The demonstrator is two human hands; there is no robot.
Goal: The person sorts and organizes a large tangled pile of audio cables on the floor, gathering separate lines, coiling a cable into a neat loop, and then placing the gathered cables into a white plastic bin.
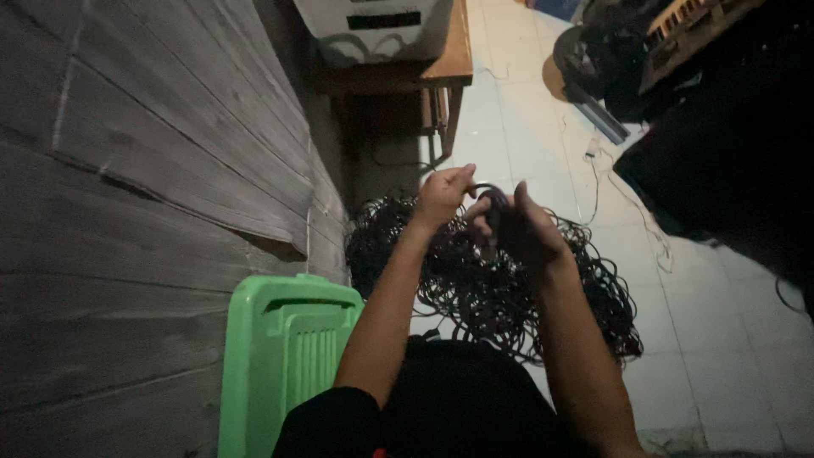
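**Two hands pinch a dark ring over a pile of black loops**

Both hands are closed, and each grip is pinching the same small dark ring [490, 193]. The left hand [443, 197] pinches it with thumb and fingers pressed together at its top left. The right hand [519, 229] is curled around the ring's other side, with the thumb sticking up. The ring is held up in the air between the two hands, above the pile.

On the far left is a grey wall of wooden planks [144, 170]. Just beside it, low down, stands a bright green plastic chair [284, 356]. It is near the person's left arm.

Under the hands lies a big messy pile of thin black loops [475, 288]. They look like rubber rings or bands, all tangled up. The pile sits on the pale tiled floor [721, 339], close to the wall.

Past the pile, at the top, stands a wooden table [449, 64] with a white box [373, 30] on it. A thin cord [632, 212] lies on the floor to the right. In the top right corner there are dark things that are too dim to tell apart.
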